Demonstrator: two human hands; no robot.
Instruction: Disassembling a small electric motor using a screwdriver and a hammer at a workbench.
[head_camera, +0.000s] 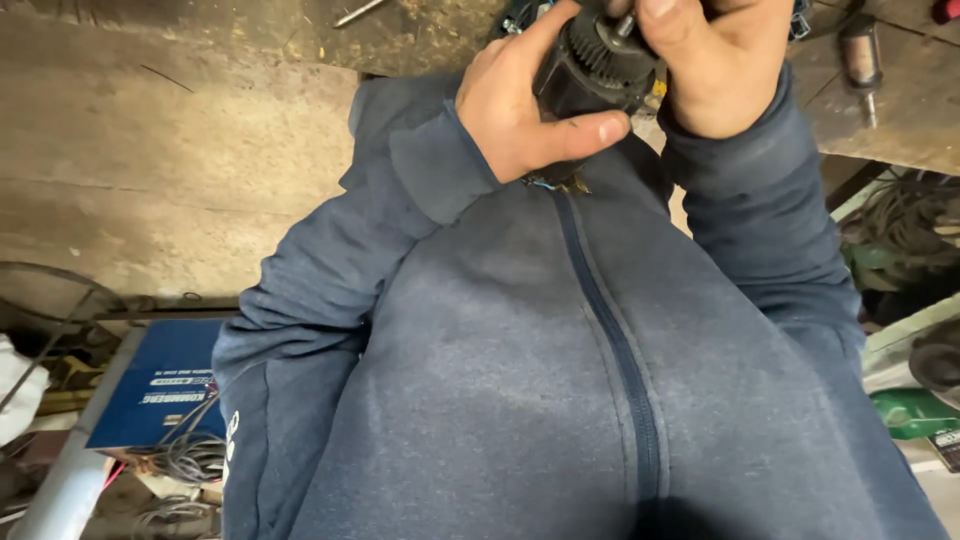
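Note:
A black motor-like part (590, 75) with a toothed gear at its top is held close to my chest. My left hand (525, 105) wraps around its left side, thumb lying across the bottom. My right hand (715, 60) covers its upper right, with the thumb pressed on the gear end. Thin coloured wires (548, 184) hang from the part's underside. My blue zip-up sweatshirt (560, 360) fills most of the view, and the part's far side is hidden by my fingers.
A worn metal workbench (900, 110) runs along the top, with a cylindrical metal tool (860, 60) lying on it. A blue box (160, 385) and tangled cables (185, 455) sit at lower left. Coiled hoses (905, 225) and a green item (915, 410) are at right.

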